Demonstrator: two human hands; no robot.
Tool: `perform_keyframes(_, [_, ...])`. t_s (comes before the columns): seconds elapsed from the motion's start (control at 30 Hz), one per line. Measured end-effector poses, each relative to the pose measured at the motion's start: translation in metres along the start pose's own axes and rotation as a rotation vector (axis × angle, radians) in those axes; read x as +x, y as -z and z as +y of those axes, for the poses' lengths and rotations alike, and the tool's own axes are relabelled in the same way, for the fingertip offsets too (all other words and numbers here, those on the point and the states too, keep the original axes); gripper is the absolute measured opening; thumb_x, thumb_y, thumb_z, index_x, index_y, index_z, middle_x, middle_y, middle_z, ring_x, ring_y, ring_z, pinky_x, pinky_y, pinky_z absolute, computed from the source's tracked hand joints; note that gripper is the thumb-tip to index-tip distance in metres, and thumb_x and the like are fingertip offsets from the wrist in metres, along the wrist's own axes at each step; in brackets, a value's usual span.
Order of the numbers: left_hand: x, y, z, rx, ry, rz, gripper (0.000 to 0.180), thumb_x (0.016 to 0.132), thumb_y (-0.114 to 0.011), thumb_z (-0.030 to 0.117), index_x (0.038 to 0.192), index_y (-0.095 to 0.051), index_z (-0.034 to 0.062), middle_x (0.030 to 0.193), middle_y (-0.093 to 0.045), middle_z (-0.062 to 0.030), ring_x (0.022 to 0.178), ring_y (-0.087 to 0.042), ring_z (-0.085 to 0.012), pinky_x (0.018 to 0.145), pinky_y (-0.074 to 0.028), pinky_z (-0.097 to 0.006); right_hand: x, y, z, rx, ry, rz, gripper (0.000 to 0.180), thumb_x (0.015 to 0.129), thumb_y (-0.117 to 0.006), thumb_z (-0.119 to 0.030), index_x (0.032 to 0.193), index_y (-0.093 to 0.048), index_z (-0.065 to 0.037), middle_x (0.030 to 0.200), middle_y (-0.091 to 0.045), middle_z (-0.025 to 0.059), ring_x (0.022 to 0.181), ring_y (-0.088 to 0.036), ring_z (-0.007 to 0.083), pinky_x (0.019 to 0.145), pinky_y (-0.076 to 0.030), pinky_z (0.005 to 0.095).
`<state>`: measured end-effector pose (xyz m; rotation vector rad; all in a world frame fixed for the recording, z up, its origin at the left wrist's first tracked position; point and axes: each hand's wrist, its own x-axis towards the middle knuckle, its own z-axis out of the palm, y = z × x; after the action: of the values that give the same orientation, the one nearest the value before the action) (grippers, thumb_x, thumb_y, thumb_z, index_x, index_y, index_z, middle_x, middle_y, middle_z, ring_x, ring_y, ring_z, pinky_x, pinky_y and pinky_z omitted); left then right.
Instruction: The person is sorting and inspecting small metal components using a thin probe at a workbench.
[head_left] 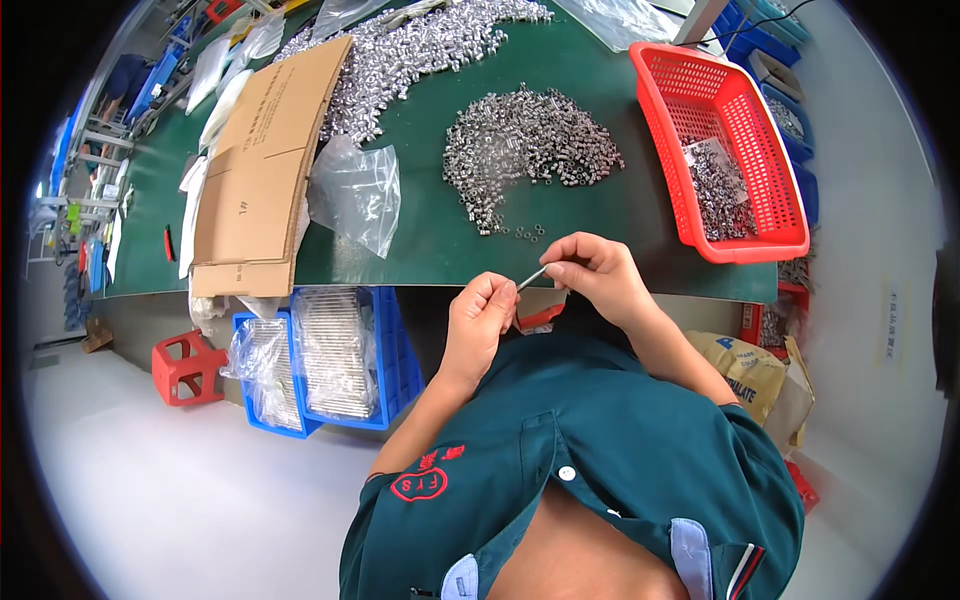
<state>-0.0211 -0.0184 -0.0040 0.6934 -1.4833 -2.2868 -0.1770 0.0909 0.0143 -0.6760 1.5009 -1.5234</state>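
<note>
Pinching at 8 o'clock, the left hand (480, 320) holds one end of a thin rod (531, 279) that slants toward 2 o'clock, where the right hand (604, 276) pinches the other end, nearer the pile of small metal rings (530, 145) at 12 o'clock on the green counter (435, 245).
</note>
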Motion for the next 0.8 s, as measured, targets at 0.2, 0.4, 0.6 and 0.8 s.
perform_keyframes(0.2, [-0.002, 0.001, 0.003, -0.011, 0.02, -0.017, 0.021, 0.095, -0.052, 0.02, 0.081, -0.051, 0.004, 0.06, -0.042, 0.003, 0.053, -0.036, -0.0052, 0.051, -0.029, -0.02, -0.005, -0.003, -0.008, -0.388, 0.284, 0.037, 0.01, 0.081, -0.063, -0.002, 0.091, -0.062, 0.0, 0.079, -0.062, 0.0054, 0.072, -0.06, 0.0137, 0.065, -0.049, 0.0262])
perform_keyframes(0.4, [-0.005, -0.008, 0.011, 0.228, -0.123, 0.007, 0.02, 0.095, -0.053, 0.017, 0.083, -0.053, 0.0018, 0.063, -0.046, 0.0023, 0.056, -0.041, -0.0045, 0.051, -0.034, -0.02, -0.01, -0.006, -0.016, -0.586, 0.478, 0.075, 0.007, 0.08, -0.064, -0.001, 0.084, -0.059, 0.0, 0.077, -0.058, 0.0086, 0.069, -0.059, 0.019, 0.062, -0.047, 0.0284])
perform_keyframes(0.6, [-0.002, -0.019, 0.021, 0.366, -0.239, 0.006, 0.02, 0.094, -0.054, 0.016, 0.083, -0.053, -0.0008, 0.065, -0.05, 0.0015, 0.057, -0.047, -0.0043, 0.05, -0.04, -0.021, -0.016, -0.004, -0.02, -0.522, 0.414, 0.134, 0.009, 0.079, -0.065, -0.001, 0.086, -0.059, 0.0, 0.076, -0.057, 0.0067, 0.068, -0.056, 0.0162, 0.061, -0.045, 0.0269])
perform_keyframes(0.8, [0.022, -0.029, 0.023, 0.103, -0.092, -0.115, 0.023, 0.095, -0.054, 0.022, 0.081, -0.054, 0.0029, 0.064, -0.048, 0.0037, 0.058, -0.041, -0.0022, 0.05, -0.034, -0.019, -0.019, 0.019, -0.044, -0.527, 0.415, 0.132, 0.023, 0.073, -0.069, 0.0, 0.094, -0.061, -0.001, 0.088, -0.06, 0.0074, 0.077, -0.059, 0.0164, 0.066, -0.048, 0.0268])
